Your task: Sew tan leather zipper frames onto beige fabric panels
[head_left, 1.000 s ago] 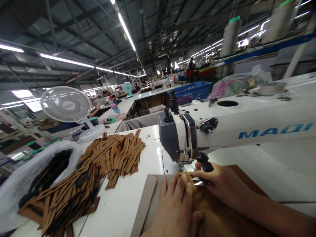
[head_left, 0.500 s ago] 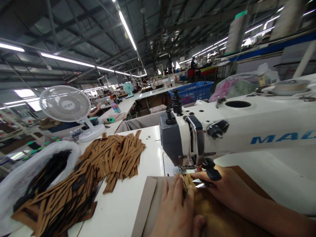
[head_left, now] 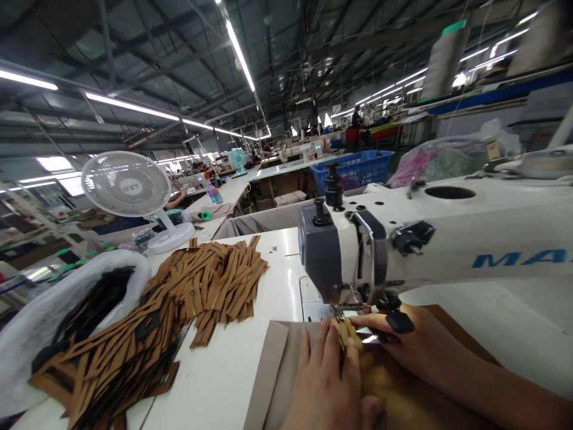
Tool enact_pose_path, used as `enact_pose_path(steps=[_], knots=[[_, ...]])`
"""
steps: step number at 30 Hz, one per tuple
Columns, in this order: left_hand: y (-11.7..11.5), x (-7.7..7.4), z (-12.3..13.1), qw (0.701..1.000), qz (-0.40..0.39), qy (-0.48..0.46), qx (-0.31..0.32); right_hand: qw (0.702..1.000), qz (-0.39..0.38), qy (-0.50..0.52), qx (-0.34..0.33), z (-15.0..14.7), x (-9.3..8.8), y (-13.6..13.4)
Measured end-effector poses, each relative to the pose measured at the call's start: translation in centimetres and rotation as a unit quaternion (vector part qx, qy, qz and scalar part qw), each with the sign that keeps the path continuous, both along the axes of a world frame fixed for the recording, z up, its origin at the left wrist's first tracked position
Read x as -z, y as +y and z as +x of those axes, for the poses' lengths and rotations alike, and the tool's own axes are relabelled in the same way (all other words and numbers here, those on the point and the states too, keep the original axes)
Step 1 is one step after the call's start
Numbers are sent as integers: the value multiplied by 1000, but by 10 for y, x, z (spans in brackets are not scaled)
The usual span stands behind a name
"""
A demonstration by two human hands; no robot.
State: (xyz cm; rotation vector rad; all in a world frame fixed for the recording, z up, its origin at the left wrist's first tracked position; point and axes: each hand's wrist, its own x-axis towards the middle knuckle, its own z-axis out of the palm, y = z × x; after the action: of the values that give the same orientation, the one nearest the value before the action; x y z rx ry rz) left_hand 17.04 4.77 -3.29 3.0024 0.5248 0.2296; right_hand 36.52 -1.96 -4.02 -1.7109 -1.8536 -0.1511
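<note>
My left hand lies flat with fingers apart on grey-beige fabric and a brown strip with a zipper, its fingertips just in front of the sewing machine's presser foot. My right hand is curled around small scissors, their shiny blades pointing left. Its index finger reaches to the strip beside the needle area. Brown fabric spreads beneath both hands. The machine head hides part of the right fingers, and the scissors' handles are mostly covered by the palm.
A heap of brown zipper strips lies left on the white table. Beside it are a white plastic bag holding dark pieces and a white fan. A blue basket stands behind the machine.
The view has shifted slightly, so the table and machine sit a little further right. Both hands keep nearly the same place on the fabric; the scissors' blades show less.
</note>
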Motion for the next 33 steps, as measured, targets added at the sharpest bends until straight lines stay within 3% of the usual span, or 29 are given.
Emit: enact_pose_path(steps=[8, 21, 28, 33], knots=[[-7, -27, 2, 996, -71, 56, -14, 1000, -12, 17, -6, 0, -1, -1], [-11, -32, 1, 996, -69, 40, -40, 1000, 16, -18, 17, 0, -6, 5], [-6, -31, 8, 999, -11, 14, -47, 998, -8, -56, 4, 13, -7, 17], [-4, -31, 7, 999, -8, -6, -42, 998, 11, -60, 11, 0, -21, -3]])
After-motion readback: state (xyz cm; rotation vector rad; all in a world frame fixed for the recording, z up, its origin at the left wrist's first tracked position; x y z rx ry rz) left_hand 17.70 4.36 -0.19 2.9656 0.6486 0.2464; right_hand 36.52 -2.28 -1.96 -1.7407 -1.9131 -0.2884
